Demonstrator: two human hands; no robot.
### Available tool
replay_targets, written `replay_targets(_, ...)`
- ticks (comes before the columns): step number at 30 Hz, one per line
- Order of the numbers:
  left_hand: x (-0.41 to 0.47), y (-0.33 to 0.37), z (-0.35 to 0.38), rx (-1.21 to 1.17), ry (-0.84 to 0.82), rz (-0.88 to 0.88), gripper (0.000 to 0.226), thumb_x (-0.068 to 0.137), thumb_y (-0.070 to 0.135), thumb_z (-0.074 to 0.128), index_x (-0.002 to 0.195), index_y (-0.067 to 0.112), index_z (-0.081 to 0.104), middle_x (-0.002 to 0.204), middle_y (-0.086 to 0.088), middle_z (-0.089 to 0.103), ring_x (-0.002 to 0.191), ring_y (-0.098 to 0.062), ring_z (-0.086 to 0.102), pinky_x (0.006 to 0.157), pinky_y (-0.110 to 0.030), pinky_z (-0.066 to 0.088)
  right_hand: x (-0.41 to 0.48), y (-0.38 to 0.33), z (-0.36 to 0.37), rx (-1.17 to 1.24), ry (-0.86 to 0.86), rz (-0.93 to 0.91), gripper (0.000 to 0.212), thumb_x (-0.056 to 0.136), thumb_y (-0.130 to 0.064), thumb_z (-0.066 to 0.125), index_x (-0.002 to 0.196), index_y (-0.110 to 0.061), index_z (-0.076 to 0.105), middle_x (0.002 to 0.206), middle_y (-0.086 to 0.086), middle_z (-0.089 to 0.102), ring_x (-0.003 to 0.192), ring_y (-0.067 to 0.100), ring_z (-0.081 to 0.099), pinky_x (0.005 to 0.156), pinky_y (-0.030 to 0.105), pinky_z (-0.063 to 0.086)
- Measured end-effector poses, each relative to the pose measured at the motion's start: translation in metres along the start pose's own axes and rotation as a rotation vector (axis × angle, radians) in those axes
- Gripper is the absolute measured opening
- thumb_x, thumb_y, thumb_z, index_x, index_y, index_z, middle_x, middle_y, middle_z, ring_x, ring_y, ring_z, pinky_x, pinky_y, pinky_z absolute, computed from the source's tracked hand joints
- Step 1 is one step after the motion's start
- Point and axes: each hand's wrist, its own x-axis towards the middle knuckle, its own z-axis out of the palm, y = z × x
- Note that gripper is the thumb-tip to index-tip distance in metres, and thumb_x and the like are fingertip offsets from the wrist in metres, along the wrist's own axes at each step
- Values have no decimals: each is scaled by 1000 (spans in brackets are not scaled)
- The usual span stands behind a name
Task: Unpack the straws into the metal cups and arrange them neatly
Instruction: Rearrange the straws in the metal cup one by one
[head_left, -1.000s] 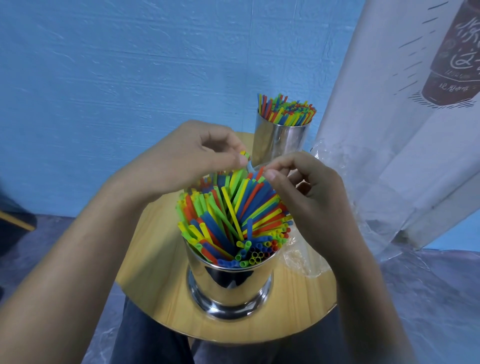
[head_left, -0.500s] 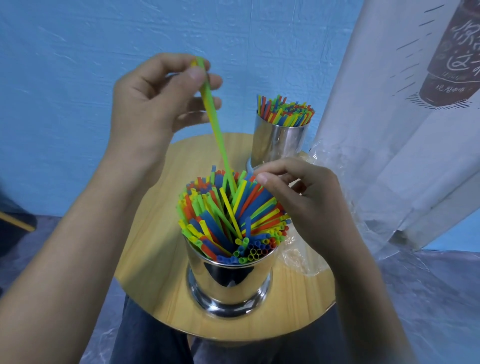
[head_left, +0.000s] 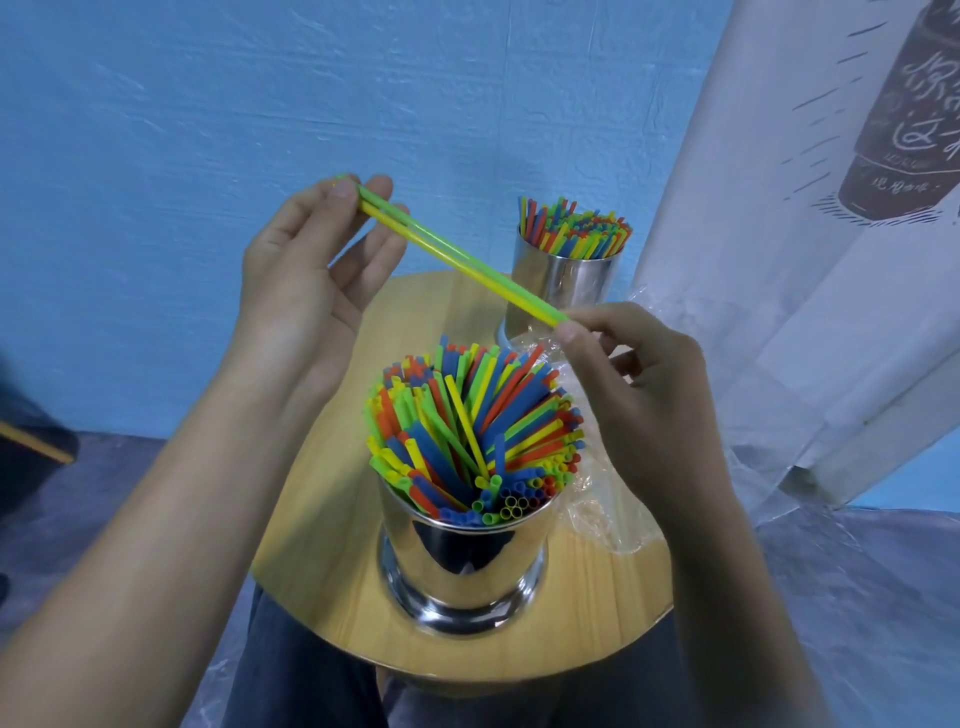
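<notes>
Above the near metal cup (head_left: 462, 566), packed with colourful straws (head_left: 467, 431), the left hand (head_left: 301, 291) pinches one end of two straws (head_left: 457, 262) and the right hand (head_left: 639, 395) pinches the other. A second full cup (head_left: 563, 291) stands behind.

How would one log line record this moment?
left hand: pinches straw pair | right hand: pinches its other end | near cup: straws crossed | far cup: full
</notes>
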Motion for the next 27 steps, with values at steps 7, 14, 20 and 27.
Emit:
replay_targets(7,-1,-9,-8,222,-65,-153,8,102,17,59,96,16,64,101,-2,79,95,-16,77,80,-25,60,2,-5,-11,636,95,182,20,103,-19,58,107,-16,77,76,6,67,58,16,45,54,25,39)
replay_targets(14,-8,-17,-8,512,-217,-220,12,100,21,61,91,16,68,96,-4,80,101,-16,76,88,-26,57,2,-7,-8,716,162,163,18,101,-26,59,105,-16,73,80,2,67,65,15,53,59,26,46)
replay_targets(20,-6,-10,-16,986,-494,-258,22,84,42,78,103,31,77,106,6,78,102,-20,74,101,-47,54,5,-9,-15,583,363,180,33,109,-15,41,86,-16,63,65,2,45,59,17,40,52,28,38)
replay_targets(27,1,1,-6,1186,-736,-299,18,93,24,73,105,35,79,101,-1,79,94,-21,76,96,-47,58,2,-14,-22,444,247,134,37,108,-17,39,75,-17,55,54,-5,29,50,15,24,48,26,24)
